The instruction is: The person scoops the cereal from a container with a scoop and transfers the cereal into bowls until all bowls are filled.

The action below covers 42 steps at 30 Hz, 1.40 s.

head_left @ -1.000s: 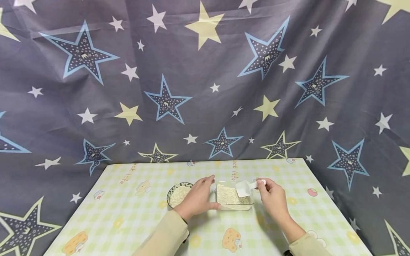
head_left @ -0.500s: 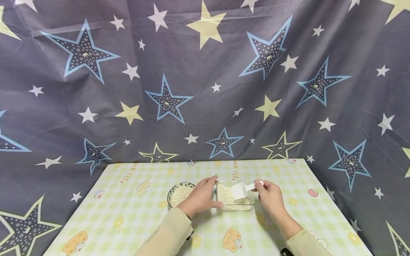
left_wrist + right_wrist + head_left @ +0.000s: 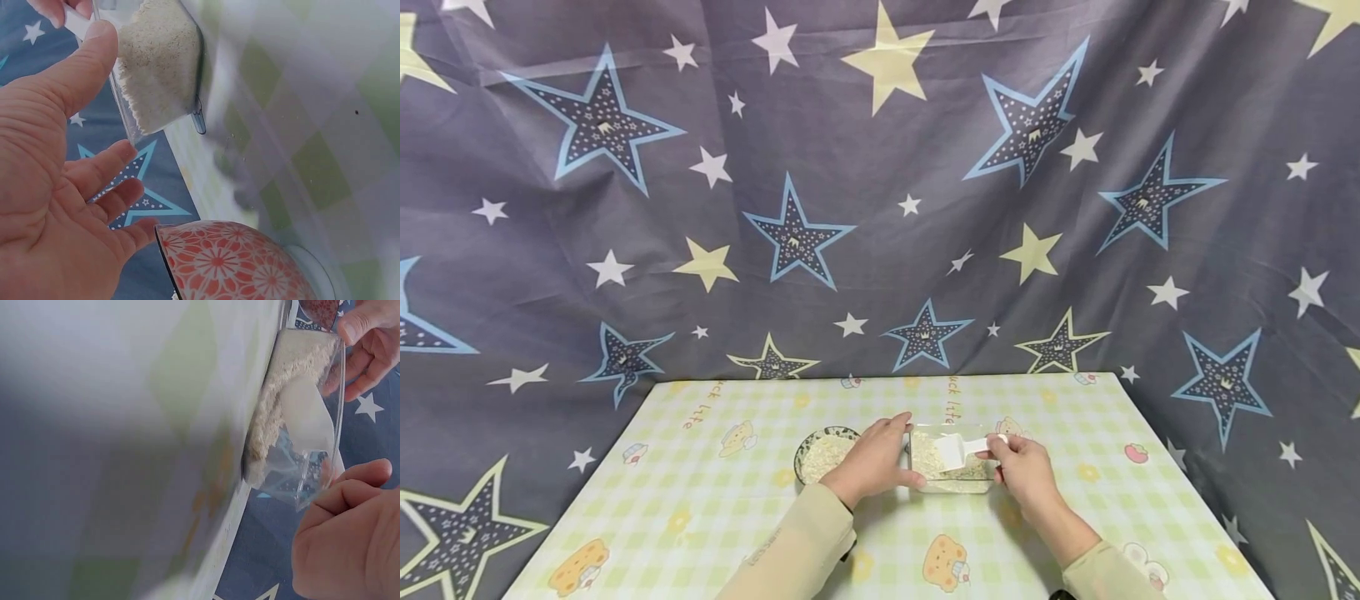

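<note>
Left hand (image 3: 872,460) steadies the clear box (image 3: 977,481) at its left wall: thumb on the near left corner, fingers over the far left edge, grip curled around that side. Left wrist view shows the thumb (image 3: 81,65) against the box wall, other fingers spread loosely below it. Right hand (image 3: 1026,469) pinches the handle of a white scoop (image 3: 955,450), grip clamped on it between thumb and fingers. Scoop head sits inside the box, tilted down to the left, over the grain (image 3: 928,457); whether it touches the grain, cannot tell. Right wrist view shows the scoop (image 3: 306,419) resting against the grain heap, which lies piled toward the left end of the box, right end mostly bare plastic. Box sits on the counter (image 3: 700,500), near the middle, just right of a bowl (image 3: 823,454). Bowl holds the same pale grain, dark patterned rim from above, red floral outside in the left wrist view (image 3: 231,262). Bowl is just beside the left hand, partly hidden by it, close to the box but contact unclear. Counter has a green-yellow check cloth with cartoon prints. Behind it hangs a grey star-print curtain (image 3: 880,183). Both forearms in beige sleeves (image 3: 797,550).
</note>
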Available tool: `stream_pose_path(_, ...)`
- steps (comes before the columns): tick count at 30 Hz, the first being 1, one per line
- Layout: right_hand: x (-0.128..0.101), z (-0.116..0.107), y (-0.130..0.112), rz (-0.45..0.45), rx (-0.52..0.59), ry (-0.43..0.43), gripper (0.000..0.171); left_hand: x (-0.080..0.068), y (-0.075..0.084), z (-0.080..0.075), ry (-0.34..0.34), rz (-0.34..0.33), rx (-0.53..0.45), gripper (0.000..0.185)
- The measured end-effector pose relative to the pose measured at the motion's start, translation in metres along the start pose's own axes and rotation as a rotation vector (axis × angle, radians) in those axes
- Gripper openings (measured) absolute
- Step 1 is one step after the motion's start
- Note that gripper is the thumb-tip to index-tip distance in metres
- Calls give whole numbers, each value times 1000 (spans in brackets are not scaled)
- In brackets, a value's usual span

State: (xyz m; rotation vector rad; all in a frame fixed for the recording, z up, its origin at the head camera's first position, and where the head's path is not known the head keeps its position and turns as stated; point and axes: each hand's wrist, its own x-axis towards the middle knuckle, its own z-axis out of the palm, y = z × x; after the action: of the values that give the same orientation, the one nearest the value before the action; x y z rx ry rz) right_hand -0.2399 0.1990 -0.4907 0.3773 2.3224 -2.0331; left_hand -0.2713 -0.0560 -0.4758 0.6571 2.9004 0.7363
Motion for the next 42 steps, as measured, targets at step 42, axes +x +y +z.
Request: stream_pose_path(42,1,-34,4,255,807,-208,23,-1,1,1,26,0,13,116)
